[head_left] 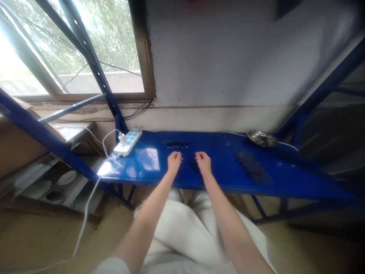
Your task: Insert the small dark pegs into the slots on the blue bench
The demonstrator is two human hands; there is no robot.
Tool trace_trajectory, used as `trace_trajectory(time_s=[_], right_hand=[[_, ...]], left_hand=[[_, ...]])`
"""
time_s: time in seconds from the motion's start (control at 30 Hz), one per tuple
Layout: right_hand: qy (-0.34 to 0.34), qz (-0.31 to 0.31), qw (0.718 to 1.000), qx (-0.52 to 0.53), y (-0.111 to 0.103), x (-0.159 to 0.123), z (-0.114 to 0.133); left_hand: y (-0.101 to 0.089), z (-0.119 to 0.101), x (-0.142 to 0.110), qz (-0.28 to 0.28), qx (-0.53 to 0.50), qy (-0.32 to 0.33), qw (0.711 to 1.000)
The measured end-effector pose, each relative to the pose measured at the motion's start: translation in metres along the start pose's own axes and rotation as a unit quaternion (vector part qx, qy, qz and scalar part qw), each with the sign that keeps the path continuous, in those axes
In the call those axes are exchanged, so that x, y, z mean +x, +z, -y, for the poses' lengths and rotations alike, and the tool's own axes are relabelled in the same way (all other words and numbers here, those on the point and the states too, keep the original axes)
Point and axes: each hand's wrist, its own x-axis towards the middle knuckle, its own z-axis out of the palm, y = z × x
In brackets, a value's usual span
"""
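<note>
Several small dark cylinders [177, 144] stand in a row on the blue bench top [216, 173], with a slightly wider gap before the ones on the right. Just in front of that row is my left hand [174, 161], its fingers curled together in a pinch. My right hand [203, 162] is a short way to the right, at about the same height, also with fingers pinched. The two hands are apart. Whatever either may hold is too small or hidden to make out.
At the bench's left end lies a white power strip [129, 142] with a plug and a trailing cable [85, 217]. A shiny metal bowl [262, 138] sits at the back right, near a pixelated dark object [253, 168]. Blue frame posts [97, 72] flank the bench.
</note>
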Motion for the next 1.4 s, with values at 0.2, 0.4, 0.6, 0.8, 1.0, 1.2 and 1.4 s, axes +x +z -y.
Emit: trace_trajectory(time_s=[0.2,0.4,0.6,0.8,1.0,1.2,1.4], right_hand=[[-0.003,0.014,1.000,-0.024,0.001,0.000,0.004],[-0.021,0.036,0.996,-0.085,0.006,0.005,0.001],[-0.064,0.056,0.972,-0.218,0.029,0.031,0.000],[-0.073,0.037,0.932,-0.352,0.051,0.060,0.004],[-0.091,0.036,0.911,-0.402,0.064,0.067,0.002],[-0.100,0.024,0.917,-0.386,0.066,0.063,0.002],[-0.194,0.044,0.926,-0.322,0.047,0.039,0.007]], left_hand=[[0.000,-0.001,-0.001,0.000,-0.008,-0.001,1.000],[0.000,-0.004,-0.001,0.003,-0.012,0.002,1.000],[0.000,-0.002,-0.001,-0.001,-0.013,0.007,1.000],[0.000,-0.001,0.000,-0.002,-0.022,-0.003,1.000],[0.000,-0.002,0.001,0.002,-0.017,-0.009,1.000],[0.000,-0.001,0.001,0.001,-0.023,-0.007,1.000],[0.002,-0.006,0.000,-0.009,-0.057,0.010,0.998]])
